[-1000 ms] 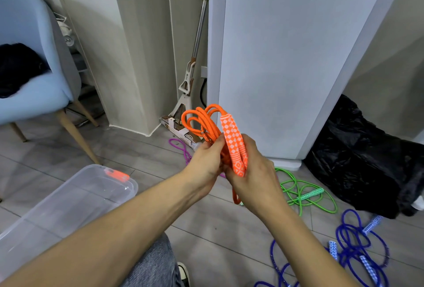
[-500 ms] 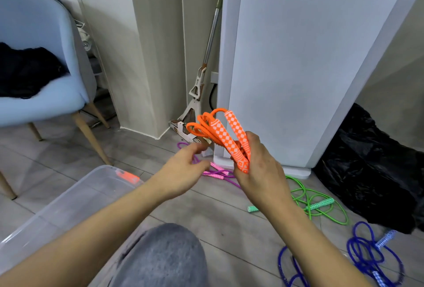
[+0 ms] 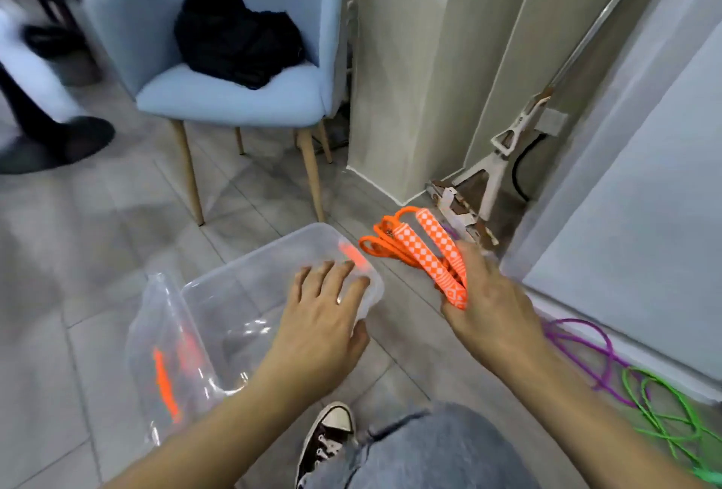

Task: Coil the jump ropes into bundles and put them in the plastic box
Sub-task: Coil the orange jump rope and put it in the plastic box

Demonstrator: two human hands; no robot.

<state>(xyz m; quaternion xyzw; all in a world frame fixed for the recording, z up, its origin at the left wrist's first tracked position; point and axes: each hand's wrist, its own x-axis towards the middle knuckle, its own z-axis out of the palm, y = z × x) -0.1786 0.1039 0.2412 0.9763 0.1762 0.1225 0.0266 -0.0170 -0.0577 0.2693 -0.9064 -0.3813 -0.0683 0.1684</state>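
Right hand (image 3: pixel 494 316), fingers curled in a closed grip round the coiled orange jump rope (image 3: pixel 420 250), holds the bundle by its two checkered handles, with the orange loops projecting up and to the left, level with and just beside the far right corner of the plastic box (image 3: pixel 242 305). Left hand (image 3: pixel 320 316), fingers fairly straight and spread, rests on the rim at that same corner, above the orange latch; its grip is open and holds nothing. Transparent, the box stands on the grey tiled floor (image 3: pixel 97 238), and its lid (image 3: pixel 164 355) with orange clips appears to lean against the near left side. No rope can be made out inside the box, though the clear walls and motion blur leave this uncertain. Judged from this arrangement, the orange rope is coiled and ready to be lowered in, but has not yet been released. Still loose on the floor at the lower right, along the base of the white panel, lie a purple jump rope (image 3: pixel 586 348) and a green jump rope (image 3: pixel 664 406), uncoiled and partly overlapping; both remain to be bundled and stowed. A blue chair (image 3: pixel 234 59) stands behind the box.
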